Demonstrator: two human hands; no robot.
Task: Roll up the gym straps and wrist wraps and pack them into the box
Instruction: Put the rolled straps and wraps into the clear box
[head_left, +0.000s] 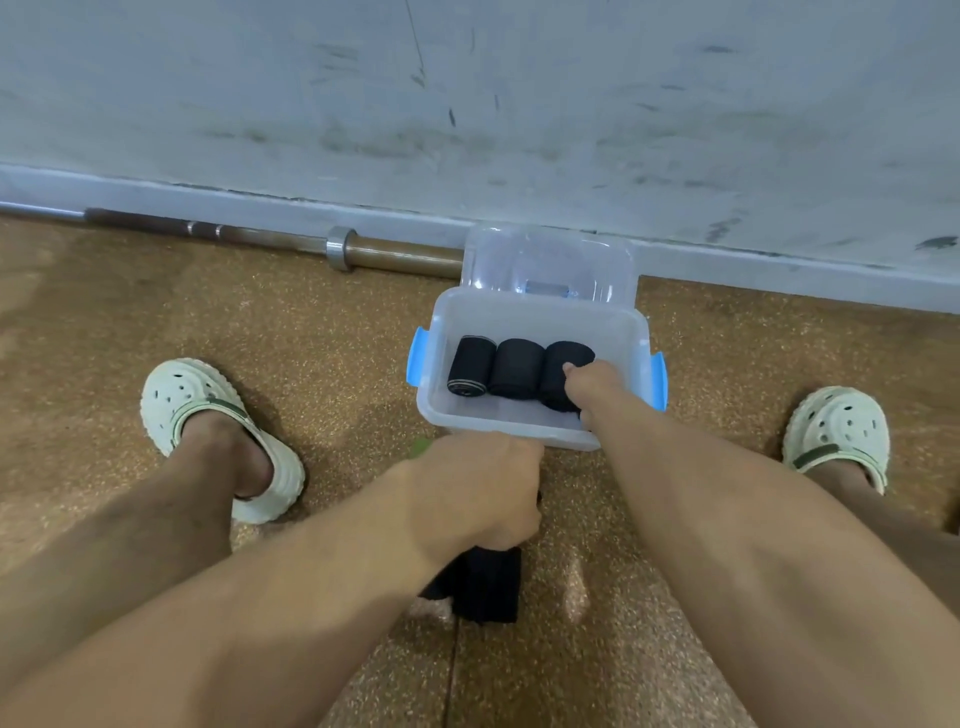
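A clear plastic box with blue side latches sits on the floor near the wall. Inside lie three black rolled wraps side by side: one at the left, one in the middle, one at the right. My right hand reaches into the box and grips the right roll. Just in front of the box, my left hand is curled round a black strap that hangs down below the fist. A bit of green shows behind that hand.
The box's clear lid leans against the white wall behind it. A barbell lies along the wall's base at the left. My feet in pale green clogs stand on either side on the speckled brown floor.
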